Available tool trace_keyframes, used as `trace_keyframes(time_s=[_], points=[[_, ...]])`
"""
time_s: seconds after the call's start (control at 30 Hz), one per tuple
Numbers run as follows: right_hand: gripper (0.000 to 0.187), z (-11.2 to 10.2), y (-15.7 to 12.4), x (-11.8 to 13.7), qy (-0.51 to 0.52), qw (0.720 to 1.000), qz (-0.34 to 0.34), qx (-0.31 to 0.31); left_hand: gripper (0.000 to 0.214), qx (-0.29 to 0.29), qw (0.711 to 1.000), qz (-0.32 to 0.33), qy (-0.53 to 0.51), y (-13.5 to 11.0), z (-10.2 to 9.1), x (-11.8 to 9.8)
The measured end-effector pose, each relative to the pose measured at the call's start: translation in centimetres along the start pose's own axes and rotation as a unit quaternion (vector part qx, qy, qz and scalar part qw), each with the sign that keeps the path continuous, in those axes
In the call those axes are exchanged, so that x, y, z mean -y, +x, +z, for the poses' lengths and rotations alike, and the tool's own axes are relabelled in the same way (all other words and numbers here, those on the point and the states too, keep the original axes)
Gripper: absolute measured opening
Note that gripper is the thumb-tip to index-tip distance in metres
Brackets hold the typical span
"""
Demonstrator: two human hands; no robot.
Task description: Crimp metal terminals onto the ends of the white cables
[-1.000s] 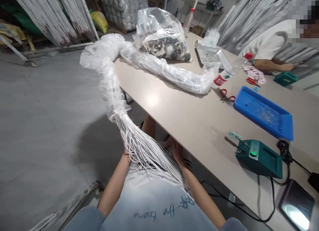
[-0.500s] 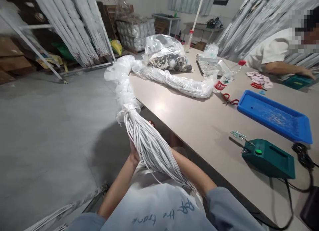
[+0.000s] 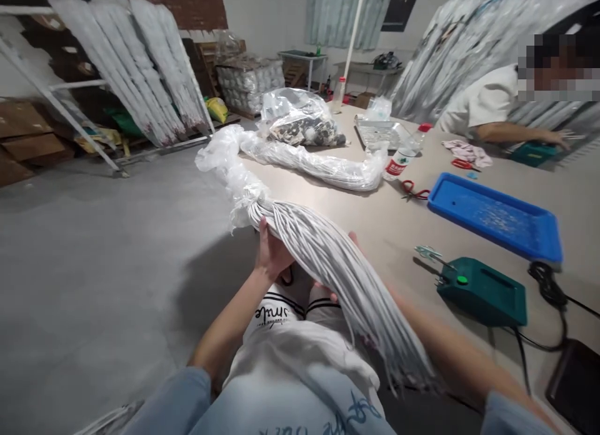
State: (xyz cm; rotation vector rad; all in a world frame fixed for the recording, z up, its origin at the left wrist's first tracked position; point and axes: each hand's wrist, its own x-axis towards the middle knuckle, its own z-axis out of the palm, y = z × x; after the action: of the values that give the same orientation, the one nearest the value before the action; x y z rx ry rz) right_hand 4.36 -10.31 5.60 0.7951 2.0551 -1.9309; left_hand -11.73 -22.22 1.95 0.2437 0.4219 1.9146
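Over the lap (image 3: pixel 300 347), the wire bundle (image 3: pixel 328 250) is slanted from the plastic wrap (image 3: pixel 222 154) down rightward. It is cupped near the wrap by the left hand (image 3: pixel 274 254), mid-length by the right hand (image 3: pixel 330 291).

The word "smile" can be read in black letters on the white cloth shorts with black-striped hems (image 3: pixel 269 315); a tiny line of print beside it is too small to be made out. Dark blue handwriting-style script is borne by the pale blue cloth shirt (image 3: pixel 276 404), but it is partly cut off by the lower edge and cannot be read with certainty. On the clear plastic bottle with a red cap (image 3: pixel 398 164), a red label is carried, its white characters too small to be read.
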Motion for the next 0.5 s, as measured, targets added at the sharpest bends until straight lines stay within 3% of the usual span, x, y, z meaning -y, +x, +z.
trace_keyframes(time_s=[0.07,0.1,0.23,0.33,0.4,0.5], points=[[0.122,-2.8,-1.3,1.3,0.060,0.994,0.022,0.094,0.074,0.043,0.998,-0.044,0.007,2.1,1.6,0.6],[0.120,-4.3,-1.7,2.0,0.066,0.992,0.027,0.107,0.077,0.062,0.995,-0.074,0.015,3.2,2.1,0.9],[0.111,-10.0,-2.3,2.8,-0.013,0.996,0.075,0.043,0.095,0.049,0.960,-0.248,0.124,6.6,2.0,3.2],[0.099,-12.1,-1.9,1.1,-0.064,0.992,0.104,-0.032,0.103,0.013,0.883,-0.372,0.285,6.7,0.4,5.3],[0.079,-12.5,-1.3,-0.6,-0.110,0.985,0.088,-0.099,0.095,0.018,0.847,-0.390,0.361,5.5,-0.3,6.6],[0.052,-12.4,-0.3,-2.8,-0.180,0.969,0.039,-0.166,0.074,0.023,0.838,-0.341,0.425,2.7,1.0,7.6]])
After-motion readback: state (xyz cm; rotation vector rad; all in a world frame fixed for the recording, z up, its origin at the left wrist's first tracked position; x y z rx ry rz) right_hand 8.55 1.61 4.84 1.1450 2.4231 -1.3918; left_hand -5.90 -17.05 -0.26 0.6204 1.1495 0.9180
